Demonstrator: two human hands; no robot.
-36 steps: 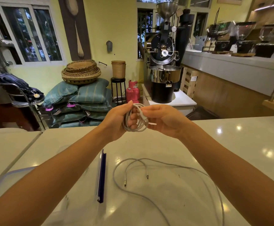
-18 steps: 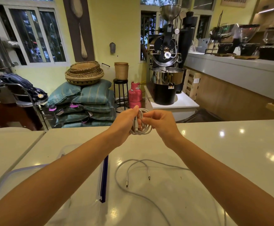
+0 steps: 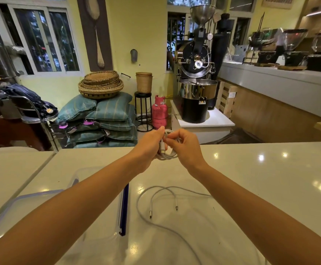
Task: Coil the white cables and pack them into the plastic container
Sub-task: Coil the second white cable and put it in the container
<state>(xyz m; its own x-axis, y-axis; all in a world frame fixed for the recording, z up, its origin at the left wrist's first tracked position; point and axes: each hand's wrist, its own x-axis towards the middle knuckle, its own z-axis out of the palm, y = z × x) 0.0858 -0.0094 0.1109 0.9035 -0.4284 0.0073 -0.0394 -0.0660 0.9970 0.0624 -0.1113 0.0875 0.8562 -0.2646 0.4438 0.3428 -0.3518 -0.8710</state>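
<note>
A coiled white cable [image 3: 167,153] hangs in the air above the far edge of the white counter, held between both hands. My left hand [image 3: 149,145] grips the coil's left side, with a connector end pointing down beside its fingers. My right hand [image 3: 184,146] pinches the coil from the right. A second white cable [image 3: 156,190] lies loose on the counter below my arms, its two plug ends pointing toward me. The clear plastic container [image 3: 41,196] with a blue-edged rim sits at the lower left, partly hidden by my left forearm.
A clear lid with a dark blue clip [image 3: 124,207] lies right of the container. The glossy white counter [image 3: 261,178] stretches to the right. Beyond its far edge stand stacked sacks, baskets, a pink gas cylinder [image 3: 159,112] and a coffee roaster [image 3: 196,88].
Both hands have drawn closer together on the coil and tightened it. The loose end that stuck out to the right is now tucked in, and a connector hangs down by my left fingers.
</note>
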